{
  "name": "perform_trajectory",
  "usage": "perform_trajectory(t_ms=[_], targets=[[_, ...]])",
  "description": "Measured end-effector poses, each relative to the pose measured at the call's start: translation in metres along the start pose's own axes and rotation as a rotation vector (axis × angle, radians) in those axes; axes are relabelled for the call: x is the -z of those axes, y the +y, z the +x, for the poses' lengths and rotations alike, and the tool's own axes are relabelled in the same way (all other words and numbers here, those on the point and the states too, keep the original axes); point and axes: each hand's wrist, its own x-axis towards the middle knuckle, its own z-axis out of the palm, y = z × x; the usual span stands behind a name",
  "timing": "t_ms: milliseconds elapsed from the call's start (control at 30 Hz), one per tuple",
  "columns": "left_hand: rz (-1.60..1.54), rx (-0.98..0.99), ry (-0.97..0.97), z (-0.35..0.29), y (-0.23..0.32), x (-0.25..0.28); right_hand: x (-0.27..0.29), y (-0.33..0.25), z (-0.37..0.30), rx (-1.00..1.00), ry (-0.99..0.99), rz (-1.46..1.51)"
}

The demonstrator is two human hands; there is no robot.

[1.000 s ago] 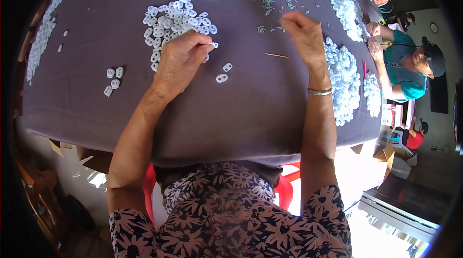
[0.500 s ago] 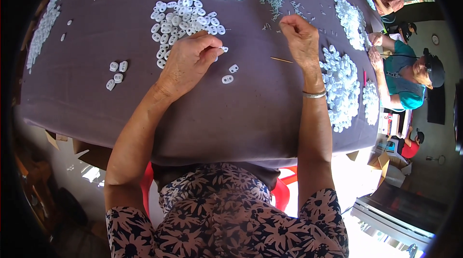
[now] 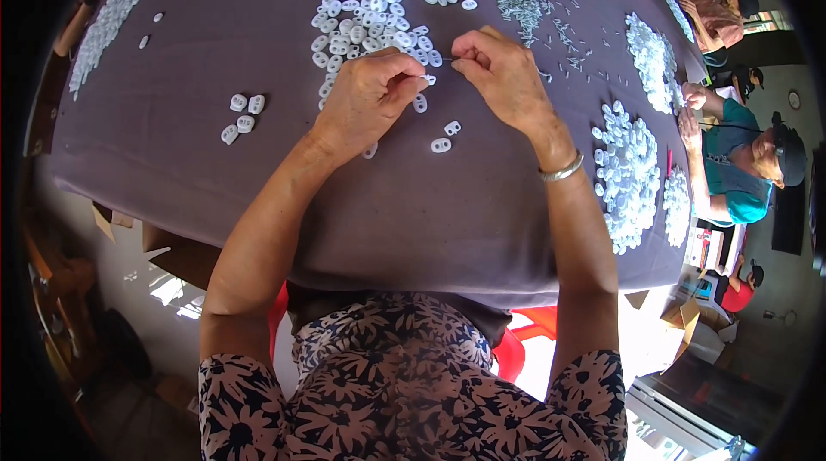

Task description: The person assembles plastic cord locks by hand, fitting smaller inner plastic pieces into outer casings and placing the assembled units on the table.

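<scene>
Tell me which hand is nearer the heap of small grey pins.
Right. The right hand is just on the near side of the grey pins; the left hand is farther off, to their left.

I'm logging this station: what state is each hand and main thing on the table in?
Left hand: closed, pinching a small white piece
Right hand: fingertips pinched together, contents unclear
Two-hole white pieces: loose, heaped beyond the left hand
Four white pieces at left: grouped, apart from that heap
Small grey pins: piled, with strays scattered around
Tablecloth: spread over the table
</scene>
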Motion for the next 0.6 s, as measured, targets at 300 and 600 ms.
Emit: perform_trajectory(t_ms=[300, 600], targets=[[-0.095, 0.037, -0.005, 0.004, 0.003, 0.001, 0.007, 0.007, 0.030, -0.007, -0.359, -0.105], [-0.165, 0.098, -0.023, 0.003, 0.001, -0.002, -0.008, -0.013, 0.002, -0.166, -0.006, 0.558]])
